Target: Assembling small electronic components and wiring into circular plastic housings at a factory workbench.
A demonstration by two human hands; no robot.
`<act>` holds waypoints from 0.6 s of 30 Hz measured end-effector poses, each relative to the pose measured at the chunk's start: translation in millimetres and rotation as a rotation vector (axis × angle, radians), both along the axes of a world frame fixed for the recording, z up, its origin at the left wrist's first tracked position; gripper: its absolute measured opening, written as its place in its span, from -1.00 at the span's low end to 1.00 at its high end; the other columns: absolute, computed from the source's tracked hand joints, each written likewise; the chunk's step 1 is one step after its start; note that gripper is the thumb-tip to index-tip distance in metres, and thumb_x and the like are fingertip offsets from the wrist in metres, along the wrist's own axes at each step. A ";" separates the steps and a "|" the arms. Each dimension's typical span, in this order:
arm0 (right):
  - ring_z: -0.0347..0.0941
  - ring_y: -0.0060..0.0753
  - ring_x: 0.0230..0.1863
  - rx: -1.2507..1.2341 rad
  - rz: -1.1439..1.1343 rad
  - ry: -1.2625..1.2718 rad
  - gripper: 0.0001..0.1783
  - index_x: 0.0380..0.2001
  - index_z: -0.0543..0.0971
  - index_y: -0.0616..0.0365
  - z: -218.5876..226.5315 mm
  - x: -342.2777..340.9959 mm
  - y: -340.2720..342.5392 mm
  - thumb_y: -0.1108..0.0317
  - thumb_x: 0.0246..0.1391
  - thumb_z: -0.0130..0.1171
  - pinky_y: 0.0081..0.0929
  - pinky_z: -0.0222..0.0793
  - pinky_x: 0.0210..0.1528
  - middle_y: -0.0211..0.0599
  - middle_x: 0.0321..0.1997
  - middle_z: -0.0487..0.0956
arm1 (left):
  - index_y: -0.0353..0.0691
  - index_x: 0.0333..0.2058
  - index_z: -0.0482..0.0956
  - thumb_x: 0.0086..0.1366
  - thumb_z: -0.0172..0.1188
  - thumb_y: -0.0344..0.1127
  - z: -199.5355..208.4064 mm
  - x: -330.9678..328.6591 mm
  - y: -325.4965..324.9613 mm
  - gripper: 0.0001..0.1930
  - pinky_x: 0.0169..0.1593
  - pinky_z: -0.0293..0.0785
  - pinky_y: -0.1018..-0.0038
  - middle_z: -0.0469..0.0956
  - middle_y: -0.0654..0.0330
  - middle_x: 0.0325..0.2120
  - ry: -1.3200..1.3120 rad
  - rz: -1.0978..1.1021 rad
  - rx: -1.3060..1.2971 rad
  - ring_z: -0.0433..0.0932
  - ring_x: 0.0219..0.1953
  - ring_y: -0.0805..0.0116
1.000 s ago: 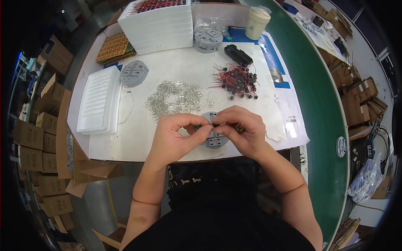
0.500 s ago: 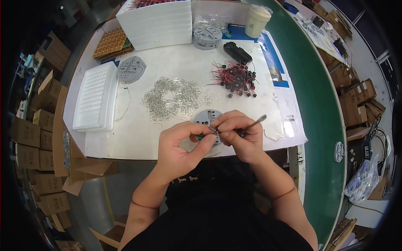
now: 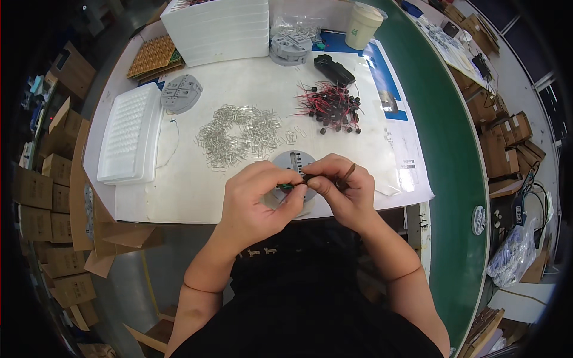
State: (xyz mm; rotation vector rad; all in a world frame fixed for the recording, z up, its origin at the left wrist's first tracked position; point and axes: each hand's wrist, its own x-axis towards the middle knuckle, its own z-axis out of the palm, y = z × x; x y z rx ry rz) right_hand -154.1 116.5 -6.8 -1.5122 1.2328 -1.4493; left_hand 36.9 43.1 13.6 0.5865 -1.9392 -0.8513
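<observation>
At the table's near edge both my hands meet fingertip to fingertip over a round grey fixture [image 3: 288, 160], covering much of it. My left hand [image 3: 253, 194] is closed in a pinch on a small green-edged part [image 3: 285, 186], mostly hidden by the fingers. My right hand [image 3: 349, 191] is closed too, with a slim dark metal tool [image 3: 350, 172] sticking up between its fingers. Its thumb and forefinger press together at a tiny dark piece, too small to name, beside the left fingertips. Just beyond lies a loose pile of small U-shaped metal clips [image 3: 236, 136].
Black parts with red wires [image 3: 328, 106] are heaped to the right, by a black device [image 3: 334, 70]. A white plastic tray [image 3: 128, 134] and another grey fixture [image 3: 181, 93] stand left. White foam trays [image 3: 218, 33], stacked fixtures [image 3: 290, 48] and a cream cup [image 3: 364, 27] line the back.
The tool in my right hand has swung more upright and looks shorter. Both hands stay pinched together over the fixture. The whole view has shifted slightly.
</observation>
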 end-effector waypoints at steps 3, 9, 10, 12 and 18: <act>0.56 -0.51 -0.17 0.066 0.074 -0.043 -0.80 -0.09 0.66 0.29 10.9 -3.6 5.7 0.65 0.22 0.31 -0.57 0.50 -0.13 -0.25 -0.11 0.65 | -0.25 -0.34 0.72 0.13 0.44 -0.48 -2.0 4.9 -6.2 -0.89 -0.35 0.46 0.52 0.63 0.22 -0.50 0.004 -0.051 0.062 0.58 -0.46 0.41; 0.51 -0.59 -0.22 -0.035 0.006 0.183 -0.85 -0.14 0.64 0.31 8.2 -2.1 3.9 0.60 0.24 0.33 -0.61 0.45 -0.19 -0.33 -0.13 0.61 | -0.26 -0.36 0.72 0.14 0.40 -0.48 -31.7 2.4 -9.9 -0.92 -0.38 0.44 0.52 0.61 0.23 -0.53 0.131 -0.134 0.318 0.55 -0.51 0.43; 0.51 -0.58 -0.23 -0.007 -0.024 0.157 -0.84 -0.14 0.64 0.29 6.1 -3.6 4.8 0.61 0.22 0.34 -0.61 0.45 -0.21 -0.33 -0.15 0.61 | -0.25 -0.37 0.73 0.14 0.40 -0.46 -35.6 4.6 -7.2 -0.93 -0.39 0.44 0.51 0.61 0.21 -0.53 0.134 -0.136 0.450 0.56 -0.51 0.42; 0.51 -0.56 -0.25 0.050 -0.083 0.105 -0.82 -0.15 0.64 0.27 3.2 -6.6 6.5 0.63 0.18 0.35 -0.62 0.43 -0.24 -0.32 -0.19 0.59 | -0.25 -0.37 0.74 0.15 0.40 -0.42 -41.0 7.7 -2.6 -0.93 -0.39 0.43 0.51 0.61 0.18 -0.54 0.138 -0.139 0.715 0.57 -0.51 0.39; 0.59 -0.23 -0.34 0.068 -0.130 0.581 -0.85 -0.19 0.65 0.17 0.7 -17.8 0.1 0.50 0.15 0.34 -0.36 0.45 -0.36 -0.26 -0.20 0.58 | -0.24 -0.40 0.74 0.12 0.43 -0.33 -35.2 -7.9 -9.2 -0.87 -0.39 0.49 0.35 0.60 0.11 -0.55 -0.353 0.036 0.308 0.60 -0.51 0.23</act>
